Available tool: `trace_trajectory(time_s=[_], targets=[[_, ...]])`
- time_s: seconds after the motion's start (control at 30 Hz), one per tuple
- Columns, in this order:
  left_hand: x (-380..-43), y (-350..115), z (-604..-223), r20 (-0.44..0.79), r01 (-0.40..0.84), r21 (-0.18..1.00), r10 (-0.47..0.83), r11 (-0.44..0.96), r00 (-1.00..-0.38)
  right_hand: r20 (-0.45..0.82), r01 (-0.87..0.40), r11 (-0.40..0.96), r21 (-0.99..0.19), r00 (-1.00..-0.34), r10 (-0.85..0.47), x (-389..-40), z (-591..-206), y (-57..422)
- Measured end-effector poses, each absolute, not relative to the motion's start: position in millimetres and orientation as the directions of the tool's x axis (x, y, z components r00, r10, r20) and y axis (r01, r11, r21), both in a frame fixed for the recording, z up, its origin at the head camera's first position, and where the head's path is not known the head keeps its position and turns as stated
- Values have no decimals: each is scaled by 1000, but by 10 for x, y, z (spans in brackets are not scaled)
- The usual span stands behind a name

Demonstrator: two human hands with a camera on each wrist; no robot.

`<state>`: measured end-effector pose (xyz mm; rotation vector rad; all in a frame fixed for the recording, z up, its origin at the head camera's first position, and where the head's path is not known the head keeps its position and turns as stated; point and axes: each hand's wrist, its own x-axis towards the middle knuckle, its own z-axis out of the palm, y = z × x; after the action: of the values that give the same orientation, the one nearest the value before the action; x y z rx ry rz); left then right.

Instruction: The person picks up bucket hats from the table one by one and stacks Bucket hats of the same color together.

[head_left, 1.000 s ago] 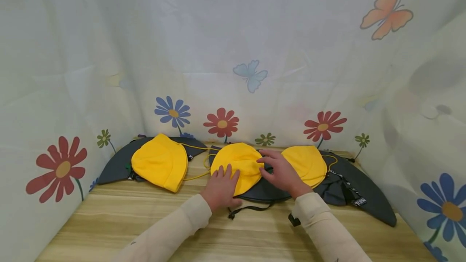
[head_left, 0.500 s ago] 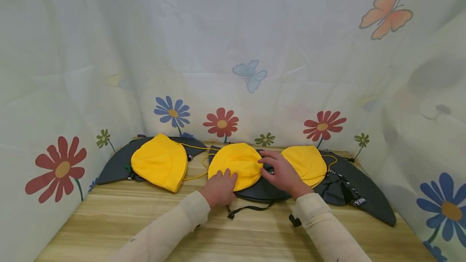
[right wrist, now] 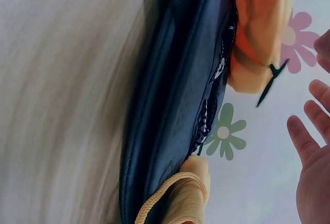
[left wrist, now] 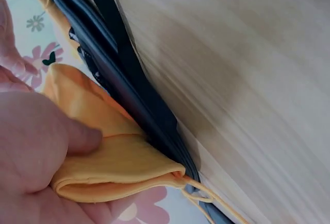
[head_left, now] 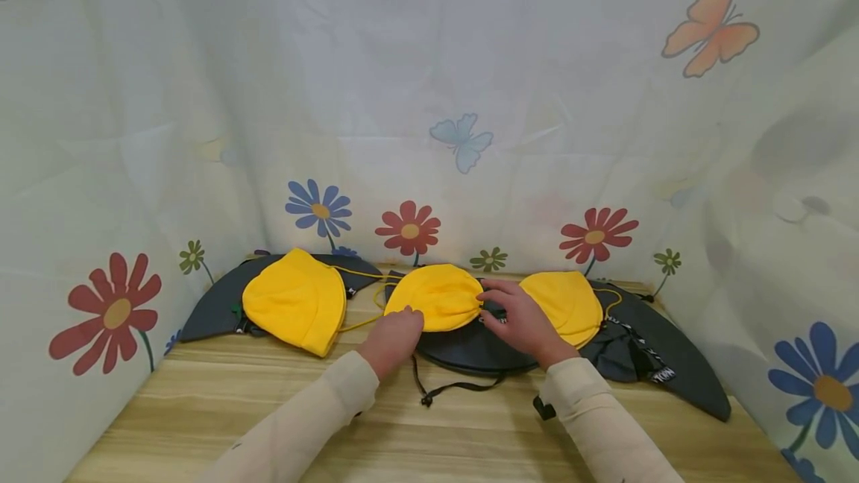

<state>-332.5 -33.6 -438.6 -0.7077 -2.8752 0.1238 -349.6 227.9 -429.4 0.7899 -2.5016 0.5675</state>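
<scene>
Head view is showing me the middle yellow hat (head_left: 435, 297) lying on a dark hat (head_left: 479, 350), between the left yellow hat (head_left: 291, 305) and the right yellow hat (head_left: 562, 304). The left hand (head_left: 392, 338) is pinching its near left edge; the right hand (head_left: 522, 320) is hovering by its right end, fingers loosely spread.

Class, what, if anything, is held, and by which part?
The left hand pinches the middle yellow hat by its near-left edge; the right hand holds nothing.
</scene>
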Motion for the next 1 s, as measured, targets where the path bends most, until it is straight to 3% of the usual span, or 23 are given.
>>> trace_trajectory(time_s=[0.13,0.37,0.7,1.0], targets=[[-3378,-379,-4380,213,428,-123,445,895,-870,539,-612,748,-256,-733,-415,-3505,-4290,2291],[-3442,-502,-4233,338,346,-16,331,938,-881,552,-602,747,-282,-739,-387,-3507,-4228,2317],[-3351,-680,-3755,355,382,178,303,907,-885,512,-491,687,-536,-836,-198,-3497,-3971,2384],[-3217,-688,-3546,384,440,155,357,884,-851,467,-463,713,-526,-858,-212,-3544,-3854,2448]])
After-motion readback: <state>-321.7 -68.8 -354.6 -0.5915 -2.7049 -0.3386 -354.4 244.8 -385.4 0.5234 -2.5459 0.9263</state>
